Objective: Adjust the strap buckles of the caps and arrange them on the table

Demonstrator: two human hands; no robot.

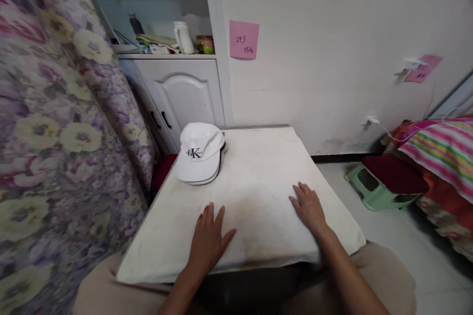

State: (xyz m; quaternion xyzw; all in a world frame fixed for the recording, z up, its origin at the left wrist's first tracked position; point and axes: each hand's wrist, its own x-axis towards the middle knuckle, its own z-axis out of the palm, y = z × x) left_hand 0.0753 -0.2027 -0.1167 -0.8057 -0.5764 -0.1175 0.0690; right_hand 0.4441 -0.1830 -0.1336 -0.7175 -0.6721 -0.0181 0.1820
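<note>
L hand (207, 242) & R hand (310, 209) palm-down on desk (262, 162), both grips wide, fingers extended. White cap (201, 145) at desk's far-L side, nearer L hand.

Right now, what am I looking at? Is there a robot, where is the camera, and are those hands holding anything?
There is no robot here. You see a person's two bare hands, and the one picture comes from a camera worn on that person's head, looking forward and down. That is why the arms reach in from the bottom edge.

The left hand and the right hand rest palm down on a table with a white cover. Neither one is holding anything. Beyond the left hand lies a white cap with black letters on its front; another brim seems to peek out underneath. Behind the table, a pink note is on the wall.
</note>
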